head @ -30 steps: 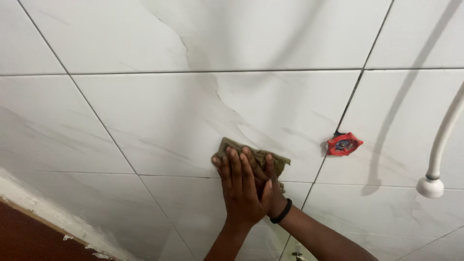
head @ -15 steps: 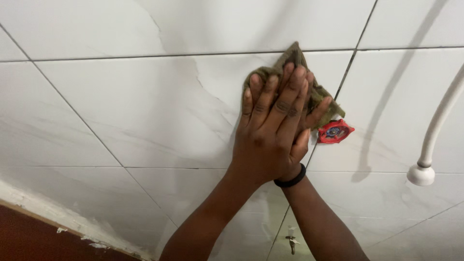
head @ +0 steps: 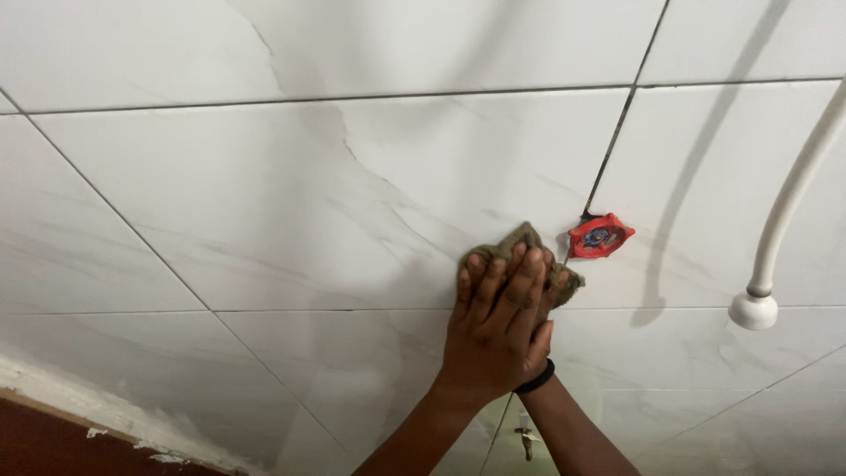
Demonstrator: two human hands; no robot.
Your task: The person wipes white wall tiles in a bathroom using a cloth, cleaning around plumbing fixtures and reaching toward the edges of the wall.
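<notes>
The fingers (head: 493, 286) of the left hand (head: 493, 330) lie flat and close together, stacked over the right hand (head: 545, 308), and both press a crumpled olive-green cloth (head: 529, 240) against the white marbled tile wall (head: 264, 203). The cloth sits under and just beyond the fingertips, its visible edge showing above and to the right of them, bunched rather than stretched along any clear axis. Only a sliver of the right hand shows, with a black wristband (head: 536, 379) below it; its own finger spread cannot be told. A red round valve handle (head: 599, 236) sits just right of the cloth, on the dark grout line (head: 617, 132). A white pipe (head: 789, 203) curves down farther right, well apart.
</notes>
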